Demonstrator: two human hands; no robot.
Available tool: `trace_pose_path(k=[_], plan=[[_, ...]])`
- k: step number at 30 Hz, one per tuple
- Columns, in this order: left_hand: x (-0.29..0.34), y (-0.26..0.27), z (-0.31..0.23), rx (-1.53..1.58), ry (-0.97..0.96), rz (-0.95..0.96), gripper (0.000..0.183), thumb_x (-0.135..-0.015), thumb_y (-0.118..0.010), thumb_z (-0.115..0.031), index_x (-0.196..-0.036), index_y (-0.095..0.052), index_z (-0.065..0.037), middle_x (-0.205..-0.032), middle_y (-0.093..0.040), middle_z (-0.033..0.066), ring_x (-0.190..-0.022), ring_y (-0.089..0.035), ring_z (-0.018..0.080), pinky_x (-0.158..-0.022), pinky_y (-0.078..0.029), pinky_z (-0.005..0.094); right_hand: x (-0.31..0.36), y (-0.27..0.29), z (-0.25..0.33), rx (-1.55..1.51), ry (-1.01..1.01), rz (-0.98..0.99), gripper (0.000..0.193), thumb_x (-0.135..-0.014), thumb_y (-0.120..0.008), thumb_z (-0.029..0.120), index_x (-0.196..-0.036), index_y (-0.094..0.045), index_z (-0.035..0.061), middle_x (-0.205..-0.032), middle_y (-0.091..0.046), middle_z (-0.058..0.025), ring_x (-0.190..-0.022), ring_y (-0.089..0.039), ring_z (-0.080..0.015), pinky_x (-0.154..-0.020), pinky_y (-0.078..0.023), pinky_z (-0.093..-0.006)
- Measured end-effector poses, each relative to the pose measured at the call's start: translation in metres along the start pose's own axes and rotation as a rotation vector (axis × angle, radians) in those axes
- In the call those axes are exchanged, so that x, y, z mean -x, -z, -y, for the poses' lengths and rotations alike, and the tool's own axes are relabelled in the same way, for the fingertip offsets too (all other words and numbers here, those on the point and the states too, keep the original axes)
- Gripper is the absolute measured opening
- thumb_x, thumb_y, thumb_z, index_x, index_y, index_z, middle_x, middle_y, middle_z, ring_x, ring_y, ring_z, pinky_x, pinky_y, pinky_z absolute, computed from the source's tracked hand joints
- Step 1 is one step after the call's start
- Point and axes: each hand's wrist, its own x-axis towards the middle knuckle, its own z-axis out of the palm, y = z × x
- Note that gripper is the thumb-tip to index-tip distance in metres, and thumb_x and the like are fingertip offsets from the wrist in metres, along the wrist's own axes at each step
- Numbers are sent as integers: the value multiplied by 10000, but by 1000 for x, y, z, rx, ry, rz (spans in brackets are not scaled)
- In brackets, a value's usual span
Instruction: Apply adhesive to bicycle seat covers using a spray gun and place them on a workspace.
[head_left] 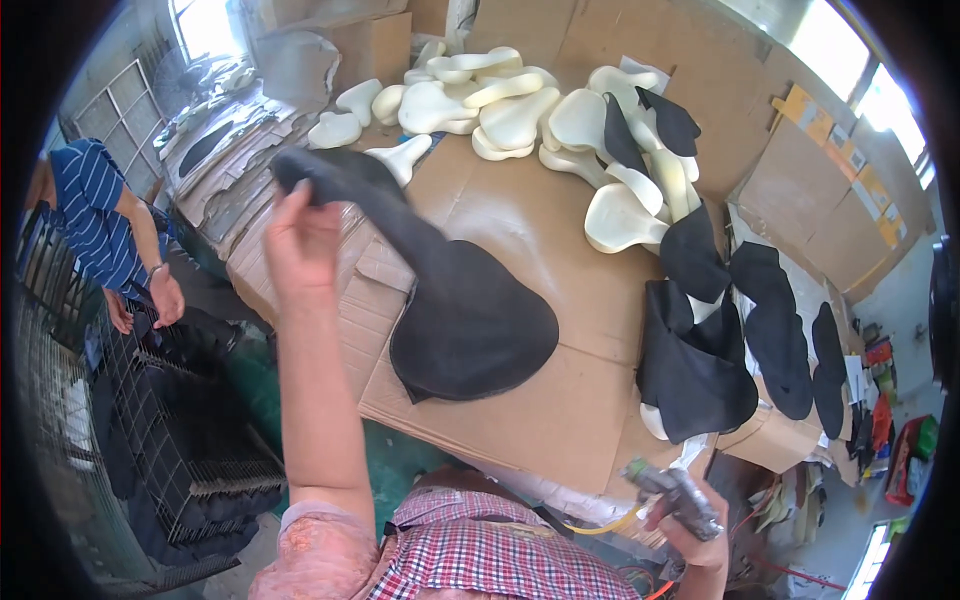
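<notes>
Head view: our left hand [305,240] lifts a black saddle-shaped piece [475,325] over the desk [590,410]

We have the black piece near the middle of the cardboard-topped desk, its narrow end raised towards the left and its broad end nearer us. Our left fingers are clamped on that narrow end, thumb uppermost. Our right hand [705,545] is wrapped around a gun-like tool [685,500] at the near right edge, beside a yellow hose [605,525].

To handle this step well, we judge that a light pinch at the very tip suits best, leaving the broad face flat and uncreased. We would swing the piece clear of the cream pads [515,120] heaped at the back and the black covers [695,370] on the right, and hold the tool aside until the face is steady.

Some things we cannot settle. Motion blurs the narrow end and the tool, and part of our left grip is hidden. We cannot tell whether the broad end touches the cardboard, what the dark shape [370,172] behind our wrist is, or whether our right fingers press a trigger. Our lower right forearm is cut off by the frame.
</notes>
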Motion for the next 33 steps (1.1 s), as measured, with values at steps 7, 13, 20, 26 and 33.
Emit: trace_pose_path(k=[7,13,20,26,33], plan=[[22,50,-105,-274,-289,-145,387,-850,-522,37,-1220,-505,-78,-1202,-586,91,-886,-615,186,-716,-511,277,15,9,20,160,16,-71,598,-688,-662,-1,-1252,-474,-66,-850,-641,-130,-726,-624,-177,-670,-523,-312],[39,107,-139,-315,-327,-330,461,-862,-502,24,-1305,-460,-97,-1125,-580,93,-895,-603,195,-733,-509,279,-8,-40,22,-70,-107,87,507,-711,-640,-30,-1208,-542,-43,-870,-635,-94,-775,-606,-134,-708,-466,-252],[56,136,-146,-253,-346,-379,383,-861,-498,46,-1232,-498,-48,-1058,-586,83,-916,-599,226,-766,-501,326,-36,-33,11,52,94,-95,562,-764,-626,-4,-1291,-436,-47,-816,-612,-89,-724,-613,-150,-679,-509,-286],[61,158,-147,-237,-375,-458,378,-879,-521,33,-1245,-445,-23,-952,-606,122,-870,-612,237,-756,-523,338,-2,-9,10,112,9,-157,544,-759,-646,3,-1265,-467,-79,-836,-618,-100,-722,-614,-146,-677,-511,-273],[91,199,-18,-852,25,-468,291,-787,-590,5,-1077,-572,11,-803,-572,43,-686,-582,120,-589,-488,227,-4,-22,24,6,-80,3,587,-713,-647,-2,-1266,-466,-84,-858,-621,-119,-756,-614,-166,-713,-500,-294]])
